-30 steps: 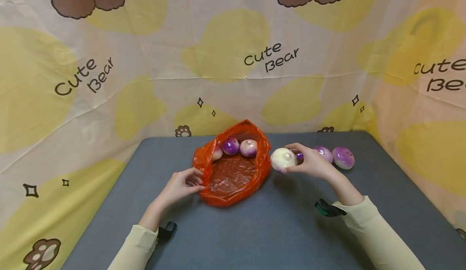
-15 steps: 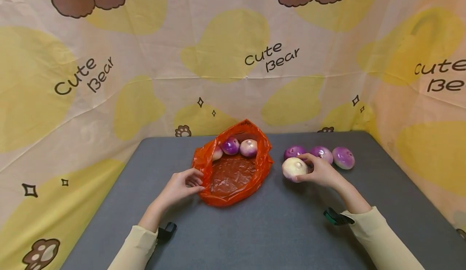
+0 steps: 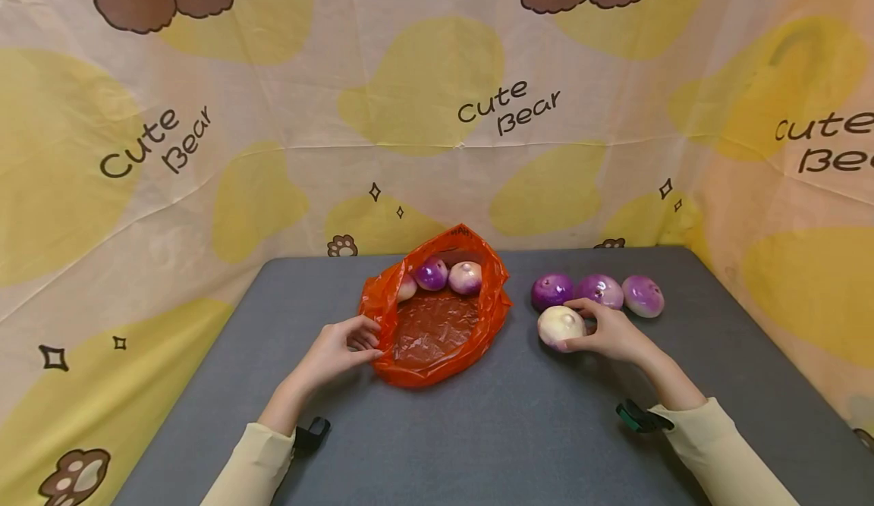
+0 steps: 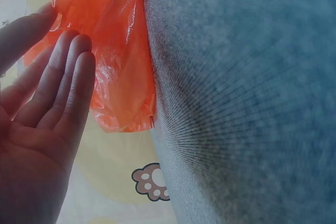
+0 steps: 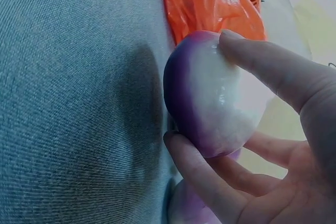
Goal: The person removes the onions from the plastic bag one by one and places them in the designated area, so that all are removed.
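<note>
An orange plastic bag lies with its mouth facing the front, and several purple-and-white onions sit inside it. My left hand is at the bag's left rim, fingertips right at the plastic; in the left wrist view the fingers are fairly straight and apart from the thumb. To the right of the bag, my right hand grips a white-and-purple onion between thumb and fingers, close over the table. In the right wrist view this onion shows its purple side toward the table.
Three purple onions stand in a row just behind the held one, partly overlapped by the right hand. The grey table reaches back to a printed cloth hanging behind it and along the sides.
My right hand has moved the white-and-purple onion away from the bag's right rim, to the right and toward me, and lowered it. The left hand and bag have stayed put.
</note>
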Demonstrator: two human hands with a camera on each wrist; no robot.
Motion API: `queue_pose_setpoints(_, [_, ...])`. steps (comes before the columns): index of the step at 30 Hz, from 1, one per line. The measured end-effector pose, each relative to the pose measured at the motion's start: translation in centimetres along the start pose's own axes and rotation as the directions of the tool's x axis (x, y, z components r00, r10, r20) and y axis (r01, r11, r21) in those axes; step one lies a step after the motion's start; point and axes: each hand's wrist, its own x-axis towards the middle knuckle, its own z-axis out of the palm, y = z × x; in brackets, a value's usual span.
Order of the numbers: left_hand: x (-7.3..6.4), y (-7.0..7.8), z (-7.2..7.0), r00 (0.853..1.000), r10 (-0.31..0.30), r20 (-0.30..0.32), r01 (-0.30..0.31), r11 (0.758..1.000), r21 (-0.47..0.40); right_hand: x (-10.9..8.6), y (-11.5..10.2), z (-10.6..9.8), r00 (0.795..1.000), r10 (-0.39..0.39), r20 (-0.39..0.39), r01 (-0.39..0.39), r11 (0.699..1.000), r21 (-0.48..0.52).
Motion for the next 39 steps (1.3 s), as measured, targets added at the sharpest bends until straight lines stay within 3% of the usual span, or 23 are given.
queue_pose_setpoints(39, [0.13, 0.05, -0.17, 1.000, 0.005, -0.003, -0.005, 1.000, 0.003, -0.73, 0.14, -0.73, 0.998, -0.005, 0.057, 0.004, 1.000, 0.019])
